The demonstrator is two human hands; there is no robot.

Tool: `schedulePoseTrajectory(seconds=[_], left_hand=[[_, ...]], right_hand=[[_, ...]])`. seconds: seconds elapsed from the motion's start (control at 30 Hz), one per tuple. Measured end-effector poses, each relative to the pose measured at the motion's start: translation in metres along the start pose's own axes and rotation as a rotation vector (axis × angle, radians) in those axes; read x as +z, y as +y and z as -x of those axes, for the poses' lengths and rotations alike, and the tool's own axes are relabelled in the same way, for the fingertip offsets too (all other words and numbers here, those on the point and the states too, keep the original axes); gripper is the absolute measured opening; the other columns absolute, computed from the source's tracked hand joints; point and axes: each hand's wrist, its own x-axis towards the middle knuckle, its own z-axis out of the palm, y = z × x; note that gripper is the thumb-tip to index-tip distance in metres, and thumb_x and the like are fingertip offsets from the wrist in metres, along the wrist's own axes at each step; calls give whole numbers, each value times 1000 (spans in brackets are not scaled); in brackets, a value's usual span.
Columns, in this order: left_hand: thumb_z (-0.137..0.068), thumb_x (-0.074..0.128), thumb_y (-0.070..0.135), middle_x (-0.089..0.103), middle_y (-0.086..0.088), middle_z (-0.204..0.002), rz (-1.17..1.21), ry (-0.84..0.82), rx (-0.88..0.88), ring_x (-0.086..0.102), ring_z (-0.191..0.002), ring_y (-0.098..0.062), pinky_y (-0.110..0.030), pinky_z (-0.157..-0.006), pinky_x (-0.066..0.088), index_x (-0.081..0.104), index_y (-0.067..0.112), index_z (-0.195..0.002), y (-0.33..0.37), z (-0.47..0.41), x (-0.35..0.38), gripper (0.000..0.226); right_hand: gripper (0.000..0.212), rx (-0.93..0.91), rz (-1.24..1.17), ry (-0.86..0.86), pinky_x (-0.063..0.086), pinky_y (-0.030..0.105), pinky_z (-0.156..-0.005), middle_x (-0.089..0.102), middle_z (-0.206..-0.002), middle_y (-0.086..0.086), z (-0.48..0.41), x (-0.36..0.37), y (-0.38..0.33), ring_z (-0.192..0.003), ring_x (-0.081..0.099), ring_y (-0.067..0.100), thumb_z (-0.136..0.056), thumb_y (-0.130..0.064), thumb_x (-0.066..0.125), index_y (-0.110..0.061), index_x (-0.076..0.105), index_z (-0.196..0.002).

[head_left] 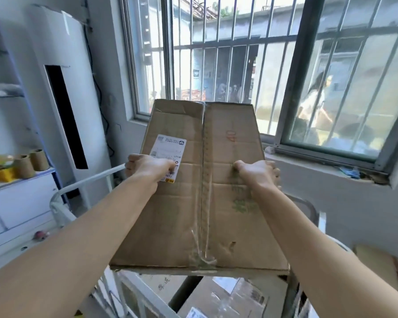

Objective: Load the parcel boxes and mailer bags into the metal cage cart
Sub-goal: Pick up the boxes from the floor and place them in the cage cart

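Box was held above cart, taped face toward me. My left hand gripped its left edge, thumb on the label. My right hand gripped the right edge. Other parcels lay in the cart below.

Parcel depot rm: cage cart w/ labelled boxes.

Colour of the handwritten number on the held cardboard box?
Red; handwritten number on brown cardboard box, head view.
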Motion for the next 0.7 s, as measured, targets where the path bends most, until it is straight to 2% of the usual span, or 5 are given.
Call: schedulePoseTrajectory(seconds=[0.27,0.4,0.47,0.57,0.7], left_hand=[[-67,82,28,42,-14,-129,25,-43,-14,39,-121,-27,-30,-90,36,33,1,-126,-29,-102,-2,81],[-49,82,34,41,-4,-113,2,-123,-6,45,-111,-23,-34,-96,46,45,4,-114,-50,-175,-14,81],[-54,81,32,39,-7,-111,-43,-152,12,43,-112,-24,-36,-98,45,42,3,-116,-59,-207,-22,79],[-62,79,27,41,-12,-121,-81,-177,49,41,-118,-27,-37,-102,40,34,2,-120,-68,-252,-31,78],[-59,78,27,39,-11,-115,-98,-241,48,42,-117,-28,-40,-102,40,29,8,-106,-82,-298,-28,70]], right_hand=[[92,13,38,58,35,44,-106,39,-139,19,-14,84,-48,-128,40,35,-76,-57,64,2,31,-139],[93,69,48,101,33,43,-106,38,-140,18,-12,143,-78,-130,37,35,-75,-57,63,3,33,-140],[92,98,51,106,32,42,-104,37,-141,18,-9,170,-93,-131,35,35,-77,-54,62,4,31,-140],[89,163,53,124,31,41,-105,35,-142,19,-6,209,-113,-132,34,35,-79,-50,61,5,28,-141],[84,208,61,139,31,41,-104,36,-141,18,-9,250,-126,-131,33,34,-80,-50,59,4,33,-139]])
